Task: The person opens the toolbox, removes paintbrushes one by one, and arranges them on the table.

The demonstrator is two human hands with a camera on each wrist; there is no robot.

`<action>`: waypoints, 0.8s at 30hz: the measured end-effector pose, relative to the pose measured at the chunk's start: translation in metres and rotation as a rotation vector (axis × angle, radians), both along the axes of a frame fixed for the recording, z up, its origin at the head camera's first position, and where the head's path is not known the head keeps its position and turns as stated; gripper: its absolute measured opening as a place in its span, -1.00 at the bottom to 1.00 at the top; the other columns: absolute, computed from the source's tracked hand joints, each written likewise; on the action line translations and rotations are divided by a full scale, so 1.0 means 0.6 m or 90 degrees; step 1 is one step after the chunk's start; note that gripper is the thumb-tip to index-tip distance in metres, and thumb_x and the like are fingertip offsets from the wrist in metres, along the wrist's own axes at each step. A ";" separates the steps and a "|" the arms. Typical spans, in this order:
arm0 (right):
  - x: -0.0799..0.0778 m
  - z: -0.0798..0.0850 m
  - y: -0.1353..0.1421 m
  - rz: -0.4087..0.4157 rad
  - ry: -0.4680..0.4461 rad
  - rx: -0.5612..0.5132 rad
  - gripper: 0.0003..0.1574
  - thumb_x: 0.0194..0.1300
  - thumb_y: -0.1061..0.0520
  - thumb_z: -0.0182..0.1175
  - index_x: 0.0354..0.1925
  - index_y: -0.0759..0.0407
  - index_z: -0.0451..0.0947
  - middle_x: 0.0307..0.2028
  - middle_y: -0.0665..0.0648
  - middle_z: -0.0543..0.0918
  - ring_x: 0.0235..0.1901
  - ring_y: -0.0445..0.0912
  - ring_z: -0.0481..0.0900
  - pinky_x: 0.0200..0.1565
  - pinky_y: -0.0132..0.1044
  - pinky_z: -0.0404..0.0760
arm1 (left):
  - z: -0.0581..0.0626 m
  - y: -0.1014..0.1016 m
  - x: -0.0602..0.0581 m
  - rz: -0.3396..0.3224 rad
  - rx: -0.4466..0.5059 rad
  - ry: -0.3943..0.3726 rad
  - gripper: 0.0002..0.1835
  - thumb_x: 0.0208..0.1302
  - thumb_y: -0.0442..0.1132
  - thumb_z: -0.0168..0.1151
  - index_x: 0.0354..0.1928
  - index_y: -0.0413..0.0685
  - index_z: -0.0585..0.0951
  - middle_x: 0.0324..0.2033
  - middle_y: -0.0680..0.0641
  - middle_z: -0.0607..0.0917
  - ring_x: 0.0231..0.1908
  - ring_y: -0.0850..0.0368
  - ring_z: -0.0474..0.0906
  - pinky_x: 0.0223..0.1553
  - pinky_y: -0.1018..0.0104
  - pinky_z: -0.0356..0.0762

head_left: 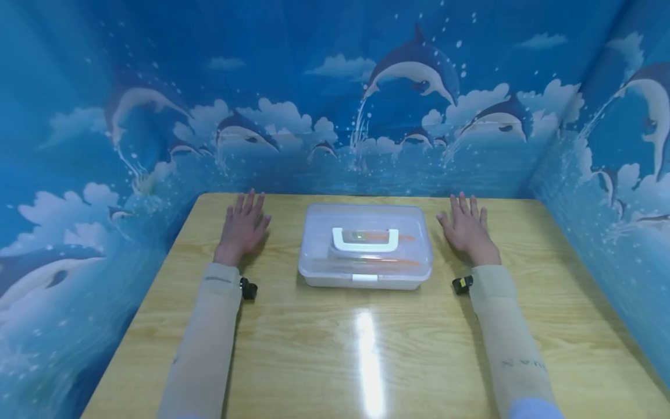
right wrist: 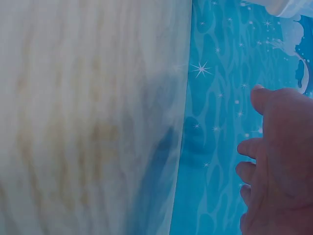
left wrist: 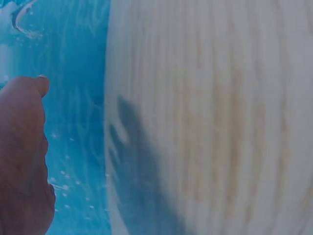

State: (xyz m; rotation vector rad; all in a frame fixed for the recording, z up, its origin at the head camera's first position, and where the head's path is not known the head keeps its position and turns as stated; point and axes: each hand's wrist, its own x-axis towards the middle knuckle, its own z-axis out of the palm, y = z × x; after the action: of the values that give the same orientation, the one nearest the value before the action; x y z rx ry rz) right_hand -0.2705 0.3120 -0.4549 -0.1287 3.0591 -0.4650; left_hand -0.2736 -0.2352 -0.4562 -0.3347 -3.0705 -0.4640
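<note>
A lidded translucent plastic box [head_left: 365, 244] sits near the far side of the table, between the two hands. Its white handle [head_left: 365, 247] lies folded on the lid, and a white latch [head_left: 364, 277] shows at the front. Through the lid, orange slender items can be seen. To the left of the box, my left hand [head_left: 242, 230] has its fingers spread, palm down, holding nothing. My right hand [head_left: 467, 230] is on the other side, also palm down with straight, spread fingers. In the right wrist view, a corner of the box [right wrist: 288, 7] appears at the top.
The wood-grain table [head_left: 293, 343] carries a bright light reflection near its front. A blue curtain [head_left: 293, 70] printed with dolphins stands behind it and along both sides. Small black cameras [head_left: 249, 288] are strapped to the wrists.
</note>
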 end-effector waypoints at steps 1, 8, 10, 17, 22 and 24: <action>0.001 0.001 0.000 0.001 0.003 -0.001 0.15 0.50 -0.52 -0.57 0.61 0.28 -0.36 0.59 0.41 -0.39 0.55 0.37 -0.54 0.46 0.43 -0.55 | 0.002 0.002 0.001 -0.005 0.002 0.002 -0.28 0.64 0.13 -0.33 0.64 -0.02 -0.15 0.63 -0.19 -0.26 0.59 -0.25 -0.43 0.55 -0.32 -0.45; 0.018 0.010 -0.009 0.024 0.014 -0.012 0.14 0.52 -0.50 -0.50 0.60 0.33 -0.27 0.59 0.41 -0.33 0.56 0.34 -0.52 0.47 0.38 -0.58 | 0.024 0.020 0.011 -0.040 -0.018 0.019 -0.28 0.64 0.14 -0.32 0.64 0.05 -0.18 0.62 -0.10 -0.32 0.60 -0.23 -0.41 0.56 -0.27 -0.47; 0.024 0.013 -0.013 0.035 0.013 -0.014 0.12 0.54 -0.47 -0.46 0.60 0.35 -0.24 0.59 0.41 -0.33 0.56 0.32 -0.55 0.47 0.36 -0.61 | 0.031 0.025 0.015 -0.053 -0.023 0.025 -0.28 0.64 0.12 -0.28 0.64 0.04 -0.16 0.63 -0.11 -0.30 0.60 -0.23 -0.40 0.57 -0.28 -0.45; 0.042 0.020 -0.024 0.070 0.022 -0.040 -0.03 0.62 -0.31 -0.34 0.60 0.34 -0.17 0.60 0.37 -0.28 0.57 0.24 -0.55 0.48 0.29 -0.62 | 0.059 0.043 0.037 -0.106 -0.027 0.057 -0.30 0.65 0.09 -0.23 0.64 -0.01 -0.09 0.63 -0.12 -0.22 0.60 -0.23 -0.30 0.57 -0.31 -0.27; 0.057 0.030 -0.032 0.092 0.037 -0.068 -0.05 0.62 -0.31 -0.35 0.60 0.31 -0.13 0.60 0.39 -0.19 0.59 0.22 -0.47 0.52 0.32 -0.51 | 0.080 0.057 0.063 -0.149 -0.009 0.088 -0.31 0.63 0.03 -0.13 0.63 -0.03 -0.02 0.63 -0.12 -0.13 0.61 -0.19 -0.23 0.58 -0.27 -0.19; 0.066 0.039 -0.037 0.102 0.051 -0.077 -0.07 0.62 -0.31 -0.35 0.60 0.30 -0.10 0.60 0.39 -0.16 0.60 0.23 -0.45 0.52 0.33 -0.48 | 0.086 0.063 0.074 -0.165 -0.009 0.097 -0.31 0.63 0.02 -0.11 0.63 -0.04 0.00 0.63 -0.11 -0.11 0.61 -0.17 -0.22 0.59 -0.24 -0.19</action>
State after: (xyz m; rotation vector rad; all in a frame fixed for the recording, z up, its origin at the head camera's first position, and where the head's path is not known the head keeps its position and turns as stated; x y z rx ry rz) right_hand -0.2306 0.2897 -0.4316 -0.4027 3.0637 -0.6485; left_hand -0.2292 -0.1974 -0.4046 -0.7378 -2.8947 -0.4004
